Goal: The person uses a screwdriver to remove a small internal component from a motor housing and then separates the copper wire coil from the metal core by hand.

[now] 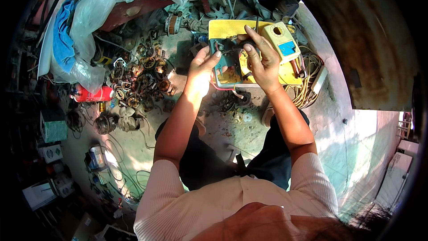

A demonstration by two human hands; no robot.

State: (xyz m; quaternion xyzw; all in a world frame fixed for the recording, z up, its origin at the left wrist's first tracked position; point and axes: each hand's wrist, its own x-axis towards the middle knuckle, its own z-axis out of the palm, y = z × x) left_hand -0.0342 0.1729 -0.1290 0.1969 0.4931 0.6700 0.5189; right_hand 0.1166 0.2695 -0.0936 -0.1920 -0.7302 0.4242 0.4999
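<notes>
Cluttered workshop floor point(232, 125) lies under the seated person, whose left hand point(201, 64) steadies the edge of a blue-green circuit board point(227, 69) resting on a yellow tester box point(249, 53). The right hand point(261, 60) pinches a thin dark probe point(240, 43) against the board, so the step looks like checking a contact; next it likely needs a steady tip placement.

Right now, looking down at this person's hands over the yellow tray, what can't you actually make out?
- Small dark part: between the left hand and right hand, fingers cover it, head view.
- Yellow tray: hands hide its middle.
- Pile of metal parts: too small to tell apart.
- Left rim: dark, bent by the lens.
</notes>
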